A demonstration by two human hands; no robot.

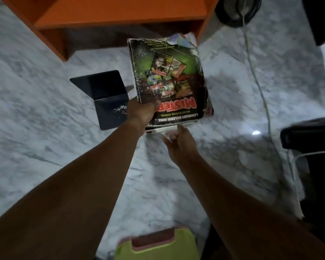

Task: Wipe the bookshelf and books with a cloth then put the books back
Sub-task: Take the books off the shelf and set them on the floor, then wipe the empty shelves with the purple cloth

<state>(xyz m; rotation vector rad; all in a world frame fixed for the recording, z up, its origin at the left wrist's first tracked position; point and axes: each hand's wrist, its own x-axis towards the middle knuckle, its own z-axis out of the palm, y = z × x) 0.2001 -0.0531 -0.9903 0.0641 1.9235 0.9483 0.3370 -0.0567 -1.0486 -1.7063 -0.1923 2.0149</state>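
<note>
A stack of books [169, 79] with a worn black and green cover on top is held above the marble floor, just in front of the orange bookshelf [120, 17]. My left hand [142, 113] grips the stack's near left corner, thumb on the cover. My right hand [180, 139] supports the stack from below at its near edge, fingers under the bottom books. A yellow-green cloth [158, 244] with a pink layer lies on the floor at the bottom of the view.
A dark metal bookend [107, 98] stands on the floor left of the stack. A white cable [259, 87] runs along the floor at right, past a black round object [236, 10] and dark furniture [311, 134].
</note>
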